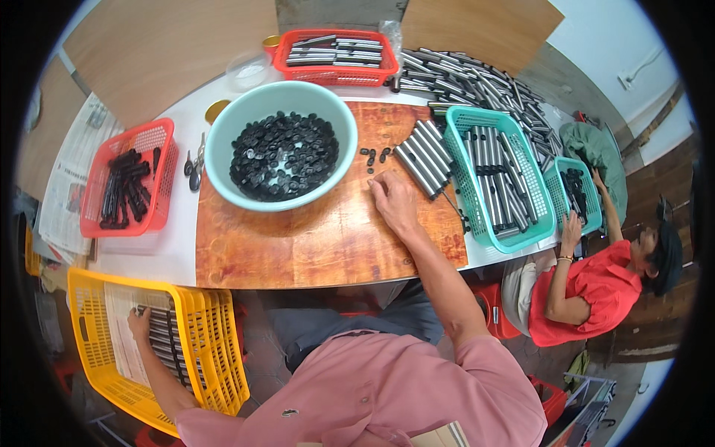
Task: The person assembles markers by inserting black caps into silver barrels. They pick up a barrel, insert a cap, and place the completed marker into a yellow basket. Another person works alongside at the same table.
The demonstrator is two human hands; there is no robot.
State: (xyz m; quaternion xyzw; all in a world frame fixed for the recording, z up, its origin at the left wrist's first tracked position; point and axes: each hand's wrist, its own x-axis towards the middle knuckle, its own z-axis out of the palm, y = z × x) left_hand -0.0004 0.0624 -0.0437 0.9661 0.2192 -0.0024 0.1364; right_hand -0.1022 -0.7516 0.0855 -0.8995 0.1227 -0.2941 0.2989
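Note:
My left hand [138, 323] reaches down into a yellow crate [83, 302] at the lower left. Its fingers close around the end of a silver metal tube with a black tip, beside a row of similar tubes [167, 339]. My right hand [395, 200] rests on the orange-brown wooden board [298, 249], fingers curled in; whatever they may hold is hidden. Just beyond its fingertips lie several small black round parts [372, 154]. To its right sits a stack of silver tubes [424, 160] with black ends. A pale teal basin [220, 153] of black discs [275, 145] stands left of it.
A red basket [165, 153] of black handles is at the left. Another red basket [335, 77], holding tubes, stands at the back beside a heap of tubes [484, 82]. Green baskets [546, 216] line the right, where a person in red [588, 298] works.

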